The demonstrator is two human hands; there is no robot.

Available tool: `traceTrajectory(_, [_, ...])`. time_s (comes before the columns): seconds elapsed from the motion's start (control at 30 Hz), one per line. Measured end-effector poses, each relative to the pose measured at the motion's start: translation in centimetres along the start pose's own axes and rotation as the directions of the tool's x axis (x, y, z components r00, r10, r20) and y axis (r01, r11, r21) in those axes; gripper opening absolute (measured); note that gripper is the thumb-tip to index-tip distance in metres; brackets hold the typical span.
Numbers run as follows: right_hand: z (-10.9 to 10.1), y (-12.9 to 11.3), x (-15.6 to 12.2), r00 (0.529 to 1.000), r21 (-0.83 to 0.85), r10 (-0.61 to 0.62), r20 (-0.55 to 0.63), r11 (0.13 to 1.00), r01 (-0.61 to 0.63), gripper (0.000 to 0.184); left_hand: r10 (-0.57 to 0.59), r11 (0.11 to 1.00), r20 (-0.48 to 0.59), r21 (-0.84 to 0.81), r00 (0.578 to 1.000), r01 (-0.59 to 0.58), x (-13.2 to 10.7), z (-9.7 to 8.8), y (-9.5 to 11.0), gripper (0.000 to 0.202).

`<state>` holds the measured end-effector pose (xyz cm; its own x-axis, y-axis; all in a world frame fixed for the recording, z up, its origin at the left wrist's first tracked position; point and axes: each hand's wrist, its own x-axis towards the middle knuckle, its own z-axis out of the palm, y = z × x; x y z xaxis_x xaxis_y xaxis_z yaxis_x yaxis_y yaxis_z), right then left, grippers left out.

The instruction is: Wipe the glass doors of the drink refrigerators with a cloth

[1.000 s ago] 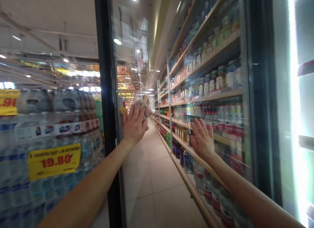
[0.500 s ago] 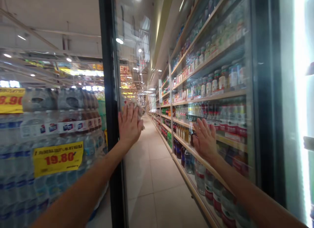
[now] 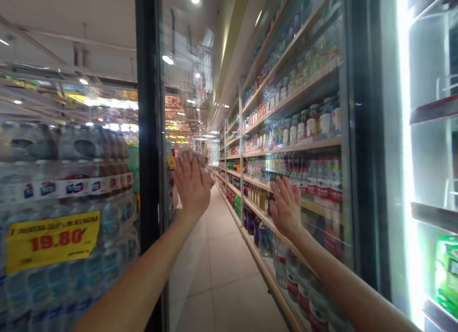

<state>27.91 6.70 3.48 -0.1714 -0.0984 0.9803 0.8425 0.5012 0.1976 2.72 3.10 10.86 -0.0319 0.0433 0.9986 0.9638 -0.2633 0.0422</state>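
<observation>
The left hand (image 3: 193,191) lies flat over a pale cloth (image 3: 203,159), its fingers stretched out and slightly apart. The cloth is between this hand and the glass (image 3: 222,255) of a door, near the glass's left side, and shows past the fingertips and beside the thumb. The right hand (image 3: 286,210) is held up at the glass, well apart from the left and a little lower, its fingers extended and loosely spread; whether its palm touches the pane cannot be told.

A black frame borders the glass, its left upright (image 3: 148,108) just beside the left hand and its right upright (image 3: 368,131) beyond the right. Through or in the pane show shelves (image 3: 293,148) with rows of bottles and a pale tiled floor (image 3: 225,303).

Left of the door stand stacked packs of bottles (image 3: 75,170), with a yellow sign (image 3: 53,241) reading 19.80 in front. At the far right, a bright light strip (image 3: 404,131) runs beside dark-edged racks (image 3: 434,110), and a green package (image 3: 447,274) sits low among them.
</observation>
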Motion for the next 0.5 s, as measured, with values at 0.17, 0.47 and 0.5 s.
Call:
traceTrajectory(0.17, [0.6,-4.9,4.6,0.993,0.331,-0.084,-0.083,0.937,0.107,0.058,0.055,0.955,0.142,-0.296,0.988,-0.011,-1.4,1.1,4.7,0.052])
traceTrajectory(0.47, [5.8,-12.7,9.7,0.997,0.188,-0.039,0.063,0.982,0.026,0.042,-0.213,0.854,-0.002,-0.485,0.977,0.186,0.3,-1.7,0.5,0.049])
traceTrajectory(0.5, [6.1,-12.8,9.9,0.997,0.155,-0.057,0.042,0.987,0.05,0.041,-0.205,0.885,-0.04,-0.433,0.978,0.168,0.3,-1.6,0.0,0.05])
